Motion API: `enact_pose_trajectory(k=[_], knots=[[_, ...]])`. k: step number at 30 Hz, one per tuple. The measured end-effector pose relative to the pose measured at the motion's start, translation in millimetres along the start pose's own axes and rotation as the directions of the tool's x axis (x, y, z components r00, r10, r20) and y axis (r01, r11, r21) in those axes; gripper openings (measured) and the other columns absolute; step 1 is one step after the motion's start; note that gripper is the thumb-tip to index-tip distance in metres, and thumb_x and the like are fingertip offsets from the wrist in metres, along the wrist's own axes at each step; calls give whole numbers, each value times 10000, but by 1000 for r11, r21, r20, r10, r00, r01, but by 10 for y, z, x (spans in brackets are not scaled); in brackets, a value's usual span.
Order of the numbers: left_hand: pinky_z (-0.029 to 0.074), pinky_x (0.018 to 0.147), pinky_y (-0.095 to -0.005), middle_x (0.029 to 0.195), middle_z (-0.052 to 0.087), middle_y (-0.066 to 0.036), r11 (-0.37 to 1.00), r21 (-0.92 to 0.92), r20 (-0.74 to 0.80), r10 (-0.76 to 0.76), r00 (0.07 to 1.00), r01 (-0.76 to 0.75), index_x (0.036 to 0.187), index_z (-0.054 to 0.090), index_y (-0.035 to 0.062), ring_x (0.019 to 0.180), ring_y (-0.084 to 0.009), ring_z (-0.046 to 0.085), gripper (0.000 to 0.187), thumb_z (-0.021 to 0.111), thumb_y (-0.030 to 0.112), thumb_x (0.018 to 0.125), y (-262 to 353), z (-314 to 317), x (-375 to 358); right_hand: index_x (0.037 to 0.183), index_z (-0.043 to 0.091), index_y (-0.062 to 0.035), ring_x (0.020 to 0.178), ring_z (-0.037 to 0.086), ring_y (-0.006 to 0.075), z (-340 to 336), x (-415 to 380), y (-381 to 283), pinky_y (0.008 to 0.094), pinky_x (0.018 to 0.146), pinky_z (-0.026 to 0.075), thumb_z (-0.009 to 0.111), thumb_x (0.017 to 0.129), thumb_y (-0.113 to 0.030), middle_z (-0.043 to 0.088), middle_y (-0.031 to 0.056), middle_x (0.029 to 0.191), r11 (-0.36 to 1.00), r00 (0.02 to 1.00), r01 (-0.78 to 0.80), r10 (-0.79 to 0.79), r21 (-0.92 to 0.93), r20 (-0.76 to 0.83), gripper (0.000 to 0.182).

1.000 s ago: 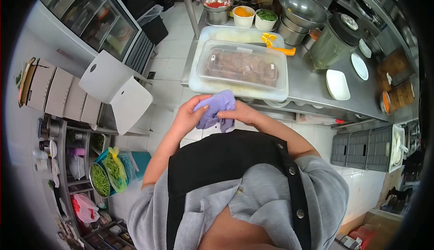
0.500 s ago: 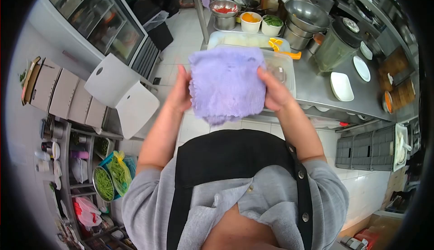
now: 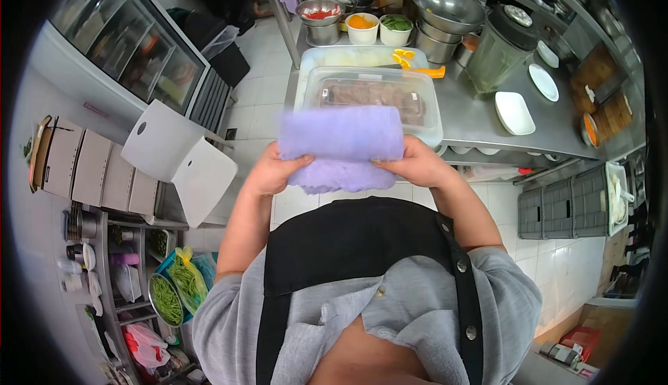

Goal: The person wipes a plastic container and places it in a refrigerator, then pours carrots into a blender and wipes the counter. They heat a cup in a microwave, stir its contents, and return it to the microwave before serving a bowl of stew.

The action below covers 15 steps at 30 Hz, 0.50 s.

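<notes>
I hold a purple cloth (image 3: pixel 341 146) folded over in front of my chest, one hand at each end. My left hand (image 3: pixel 273 170) grips its left edge and my right hand (image 3: pixel 412 166) grips its right edge. Just beyond the cloth, on the steel counter (image 3: pixel 473 117), a clear lidded container of meat (image 3: pixel 370 94) rests on a white cutting board (image 3: pixel 362 57).
Further back on the counter stand steel bowls (image 3: pixel 445 11), small bowls of orange and green food (image 3: pixel 379 29), a blender jar (image 3: pixel 497 50) and white plates (image 3: pixel 515 112). A white chair (image 3: pixel 181 159) is at my left, with shelves of greens (image 3: pixel 167 294) below it.
The cloth was bunched between my hands, then spread out raised in front of me; now it is lowered and folded over into a wide band.
</notes>
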State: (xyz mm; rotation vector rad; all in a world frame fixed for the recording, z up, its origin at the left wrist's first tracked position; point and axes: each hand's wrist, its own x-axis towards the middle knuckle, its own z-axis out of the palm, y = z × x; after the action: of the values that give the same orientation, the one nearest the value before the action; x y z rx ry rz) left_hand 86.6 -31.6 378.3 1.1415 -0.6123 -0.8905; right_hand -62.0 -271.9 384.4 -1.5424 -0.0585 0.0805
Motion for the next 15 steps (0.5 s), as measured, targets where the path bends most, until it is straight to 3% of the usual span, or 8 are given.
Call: enact_pose_trajectory(k=[2,3,6,10,12,15], knots=[[504,829,-350,1157,589,-164,989,-89,156,134,979,-121,859,651,63,986,-231,595,94,608,-4,808,10,-77,22,1108,626,-43,1034,577,180,-75,81,139,319,893,453,487,836,62,617,88,1099,986,985,166,-167,32,39,323],[513,802,-354,1148,587,-183,980,28,117,191,975,-196,659,599,70,942,-236,598,152,585,-34,770,-109,-81,76,1086,642,-51,1036,576,177,-107,119,253,319,889,456,475,831,81,620,86,1089,968,967,246,-249,51,57,331],[531,772,-378,1108,582,-176,993,21,32,117,993,-117,653,581,96,916,-263,609,182,544,20,815,-338,-67,151,1173,588,-69,1056,571,174,-109,111,544,327,894,460,487,846,38,617,94,1091,907,994,-99,110,408,-2,358],[521,771,-365,1102,589,-174,998,-40,64,60,996,-57,640,565,94,914,-259,606,197,545,13,818,-350,-62,207,1296,463,-73,1055,570,178,-93,-57,373,339,892,465,505,874,-66,594,93,1128,674,987,-156,136,722,87,424],[516,778,-357,1099,592,-175,998,-36,137,61,989,-57,638,566,95,916,-260,605,199,555,12,818,-356,-66,261,1336,403,-65,1051,572,183,-157,-127,318,334,891,464,512,884,-120,581,91,1150,569,977,-198,52,798,205,467],[498,828,-328,1096,609,-130,997,54,272,43,961,-59,712,607,71,953,-211,598,140,574,-40,791,-399,52,332,1296,446,-34,1020,562,152,-212,-53,527,302,858,465,578,876,-188,574,70,1142,761,971,-237,175,604,160,466]])
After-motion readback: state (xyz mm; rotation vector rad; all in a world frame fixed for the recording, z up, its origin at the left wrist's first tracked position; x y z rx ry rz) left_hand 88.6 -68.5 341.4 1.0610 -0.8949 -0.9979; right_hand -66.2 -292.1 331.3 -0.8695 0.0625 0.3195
